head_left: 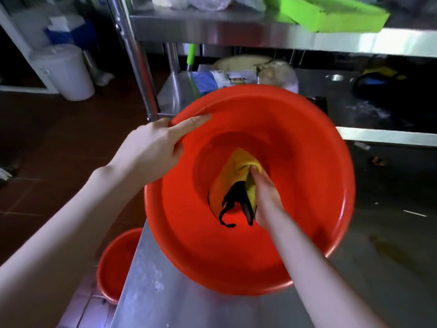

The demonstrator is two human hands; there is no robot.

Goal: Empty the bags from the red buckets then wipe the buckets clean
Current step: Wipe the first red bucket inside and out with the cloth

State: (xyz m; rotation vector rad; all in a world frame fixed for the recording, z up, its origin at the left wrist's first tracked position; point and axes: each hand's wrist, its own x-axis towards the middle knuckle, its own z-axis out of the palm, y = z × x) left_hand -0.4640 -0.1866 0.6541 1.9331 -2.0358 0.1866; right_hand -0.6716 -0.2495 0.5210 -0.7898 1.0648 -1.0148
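A large red bucket (pixel 295 143) is tilted toward me over a steel table (pixel 151 287). My left hand (pixel 151 147) grips its upper left rim, thumb inside. My right hand (pixel 264 197) reaches deep inside and presses a yellow cloth (pixel 233 171) with black trim against the bucket's bottom. No bag shows inside this bucket. A second red bucket (pixel 115 261) stands on the floor at the table's left edge, partly hidden by the table.
A steel shelf post (pixel 134 55) rises just behind my left hand. Bags and packets (pixel 212 78) lie on the table behind the bucket. A green tray (pixel 331 13) sits on the upper shelf. A white tub (pixel 68 72) stands on the floor far left.
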